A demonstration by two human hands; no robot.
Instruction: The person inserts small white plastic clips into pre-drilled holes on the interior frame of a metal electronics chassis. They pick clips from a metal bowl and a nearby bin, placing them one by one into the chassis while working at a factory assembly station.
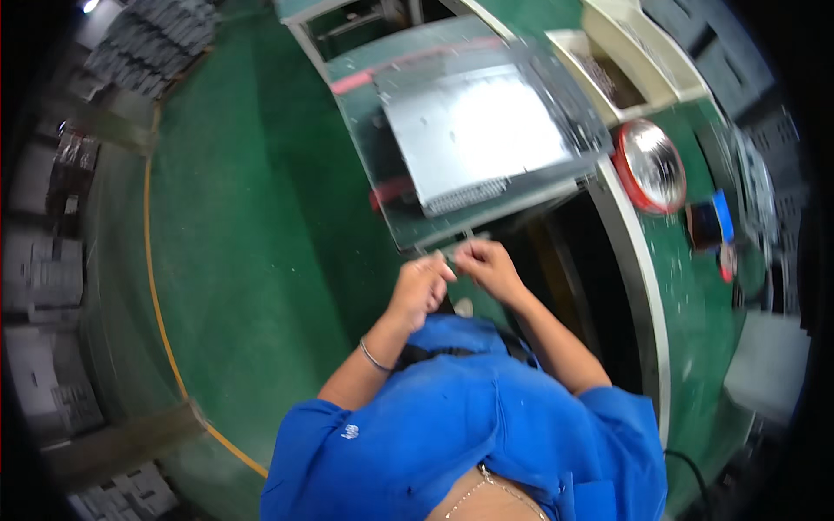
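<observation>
My left hand (pixel 420 288) and my right hand (pixel 490 269) are close together in front of my body, near the front edge of the workbench. The fingers of both are pinched, and a small, thin piece seems to lie between them; blur hides what it is. A bracelet circles my left wrist. Just beyond the hands, a flat silver metal case (pixel 434 130) lies on the bench top (pixel 360 117), its near edge perforated and its upper face shining with glare. Neither hand touches the case.
To the right run cream bins (pixel 563 54) with small parts inside. A red-rimmed round dish (pixel 620 169) and a small black and blue box (pixel 705 224) sit on a green side surface. Green floor (pixel 234 226) with a yellow line (pixel 153 286) spreads left, past which stacked goods (pixel 152 43) stand.
</observation>
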